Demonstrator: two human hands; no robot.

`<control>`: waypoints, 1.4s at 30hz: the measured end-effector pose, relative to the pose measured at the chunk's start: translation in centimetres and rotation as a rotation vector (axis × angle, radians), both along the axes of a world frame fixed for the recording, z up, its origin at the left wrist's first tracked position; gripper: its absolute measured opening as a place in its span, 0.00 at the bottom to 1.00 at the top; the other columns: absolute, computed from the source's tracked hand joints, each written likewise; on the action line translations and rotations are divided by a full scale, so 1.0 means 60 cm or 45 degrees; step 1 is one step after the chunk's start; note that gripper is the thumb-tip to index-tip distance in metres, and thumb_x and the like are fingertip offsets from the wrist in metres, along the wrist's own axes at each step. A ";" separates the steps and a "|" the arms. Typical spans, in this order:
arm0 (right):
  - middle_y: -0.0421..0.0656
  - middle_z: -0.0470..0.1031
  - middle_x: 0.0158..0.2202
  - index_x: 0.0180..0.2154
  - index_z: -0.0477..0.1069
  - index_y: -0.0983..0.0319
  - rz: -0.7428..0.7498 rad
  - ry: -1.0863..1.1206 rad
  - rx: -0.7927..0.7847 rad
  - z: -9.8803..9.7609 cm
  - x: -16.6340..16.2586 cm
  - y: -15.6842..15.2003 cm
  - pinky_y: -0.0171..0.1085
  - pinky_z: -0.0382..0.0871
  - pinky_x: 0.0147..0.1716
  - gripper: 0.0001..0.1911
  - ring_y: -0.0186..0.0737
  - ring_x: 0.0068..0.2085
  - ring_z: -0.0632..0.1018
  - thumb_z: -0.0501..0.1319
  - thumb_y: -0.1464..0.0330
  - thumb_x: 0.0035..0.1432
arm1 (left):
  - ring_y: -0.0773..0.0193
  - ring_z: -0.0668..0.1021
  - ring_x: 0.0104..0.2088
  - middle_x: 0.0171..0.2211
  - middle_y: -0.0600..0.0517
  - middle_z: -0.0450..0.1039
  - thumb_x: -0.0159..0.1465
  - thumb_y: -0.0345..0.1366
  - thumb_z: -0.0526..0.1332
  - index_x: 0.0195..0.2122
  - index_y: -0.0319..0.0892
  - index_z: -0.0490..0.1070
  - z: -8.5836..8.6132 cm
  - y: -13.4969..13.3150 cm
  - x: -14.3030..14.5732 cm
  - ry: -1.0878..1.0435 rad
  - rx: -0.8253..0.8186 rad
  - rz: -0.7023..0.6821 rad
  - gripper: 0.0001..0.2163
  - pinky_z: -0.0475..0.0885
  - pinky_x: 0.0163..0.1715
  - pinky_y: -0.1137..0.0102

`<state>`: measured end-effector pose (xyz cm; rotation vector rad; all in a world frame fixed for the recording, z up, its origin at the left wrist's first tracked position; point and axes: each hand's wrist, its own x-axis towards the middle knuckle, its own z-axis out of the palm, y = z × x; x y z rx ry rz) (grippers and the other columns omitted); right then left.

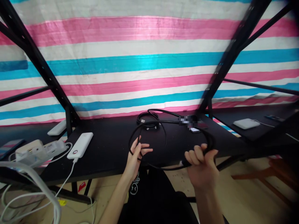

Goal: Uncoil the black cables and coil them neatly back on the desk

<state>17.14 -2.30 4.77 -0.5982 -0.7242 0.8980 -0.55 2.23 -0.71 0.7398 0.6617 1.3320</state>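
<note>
A black cable hangs in a wide loop between my two hands, above the front part of the black table. My right hand is closed around several strands of it at the loop's right side. At the left side, my left hand has the cable between thumb and index finger, while its other fingers stretch out to the right. Behind the loop, a coiled black cable lies on the table near the striped sheet. Where the held cable's ends are, I cannot make out.
On the black table, a white power bank with a plugged-in cable lies left. A power strip sits farther left. A blurred-out item and a phone are at back right. Black metal struts frame both sides.
</note>
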 end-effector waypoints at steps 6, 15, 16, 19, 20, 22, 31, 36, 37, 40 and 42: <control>0.30 0.40 0.18 0.33 0.68 0.60 0.111 -0.135 -0.200 -0.017 -0.025 0.017 0.29 0.43 0.17 0.19 0.26 0.18 0.44 0.59 0.50 0.56 | 0.76 0.56 0.07 0.09 0.63 0.56 0.61 0.53 0.57 0.37 0.38 0.70 0.027 -0.020 -0.006 0.170 0.038 -0.029 0.20 0.56 0.11 0.78; 0.28 0.50 0.18 0.42 0.66 0.59 0.030 -0.409 -0.429 -0.011 0.003 0.006 0.27 0.47 0.16 0.19 0.24 0.16 0.53 0.67 0.62 0.51 | 0.75 0.55 0.09 0.07 0.62 0.54 0.64 0.49 0.55 0.31 0.40 0.68 0.073 -0.021 -0.077 0.841 0.338 0.083 0.16 0.51 0.14 0.78; 0.29 0.52 0.18 0.43 0.66 0.59 -0.003 -0.473 -0.445 -0.006 0.003 0.003 0.27 0.49 0.16 0.20 0.24 0.16 0.55 0.67 0.62 0.50 | 0.75 0.56 0.09 0.08 0.62 0.54 0.63 0.48 0.55 0.31 0.40 0.69 0.085 -0.024 -0.082 0.902 0.359 0.082 0.15 0.52 0.14 0.77; 0.30 0.57 0.19 0.47 0.65 0.59 -0.071 -0.636 -0.464 0.007 0.005 -0.003 0.30 0.62 0.19 0.24 0.28 0.18 0.63 0.68 0.62 0.48 | 0.74 0.58 0.09 0.08 0.61 0.55 0.60 0.44 0.59 0.26 0.41 0.69 0.120 -0.033 -0.092 1.024 0.374 0.098 0.12 0.53 0.13 0.77; 0.30 0.58 0.19 0.49 0.65 0.59 -0.073 -0.665 -0.461 0.010 0.006 -0.004 0.32 0.65 0.21 0.27 0.28 0.18 0.65 0.68 0.62 0.48 | 0.74 0.58 0.09 0.08 0.61 0.55 0.59 0.43 0.60 0.25 0.41 0.68 0.131 -0.035 -0.095 1.046 0.378 0.136 0.11 0.52 0.12 0.77; 0.31 0.60 0.22 0.51 0.63 0.58 -0.046 -0.709 -0.454 0.012 0.011 -0.005 0.33 0.68 0.23 0.30 0.29 0.20 0.66 0.68 0.62 0.47 | 0.75 0.57 0.09 0.09 0.61 0.55 0.58 0.41 0.61 0.23 0.41 0.67 0.154 -0.038 -0.099 1.076 0.409 0.219 0.11 0.50 0.12 0.77; 0.35 0.59 0.25 0.49 0.68 0.59 0.109 -1.075 -0.243 0.030 0.005 0.012 0.29 0.59 0.19 0.18 0.28 0.21 0.63 0.60 0.64 0.57 | 0.73 0.62 0.16 0.14 0.58 0.63 0.55 0.42 0.66 0.20 0.41 0.75 0.226 -0.032 -0.056 1.384 0.824 0.094 0.11 0.55 0.16 0.76; 0.44 0.68 0.41 0.55 0.63 0.59 0.091 -1.245 -0.373 0.022 -0.003 0.008 0.30 0.68 0.23 0.29 0.31 0.28 0.72 0.65 0.66 0.51 | 0.73 0.62 0.14 0.14 0.59 0.65 0.55 0.39 0.66 0.23 0.43 0.78 0.228 -0.042 -0.049 1.296 0.813 0.449 0.07 0.58 0.16 0.75; 0.47 0.67 0.46 0.56 0.61 0.59 0.090 -1.216 -0.405 0.014 -0.002 0.007 0.30 0.69 0.22 0.32 0.33 0.30 0.74 0.65 0.66 0.50 | 0.73 0.62 0.13 0.13 0.59 0.65 0.56 0.38 0.65 0.23 0.42 0.77 0.227 -0.045 -0.050 1.275 0.796 0.547 0.07 0.58 0.16 0.75; 0.53 0.65 0.52 0.56 0.60 0.60 0.124 -1.078 -0.474 -0.004 0.004 0.005 0.31 0.71 0.20 0.31 0.39 0.35 0.77 0.64 0.63 0.51 | 0.72 0.63 0.13 0.11 0.60 0.62 0.56 0.35 0.64 0.24 0.42 0.77 0.222 -0.052 -0.059 1.243 0.763 0.754 0.06 0.59 0.15 0.75; 0.52 0.70 0.46 0.50 0.67 0.63 0.207 -0.986 -0.501 -0.006 0.009 0.003 0.32 0.72 0.19 0.23 0.38 0.32 0.78 0.61 0.59 0.55 | 0.72 0.64 0.13 0.11 0.60 0.62 0.56 0.34 0.64 0.25 0.42 0.76 0.218 -0.054 -0.069 1.229 0.780 0.850 0.05 0.60 0.15 0.76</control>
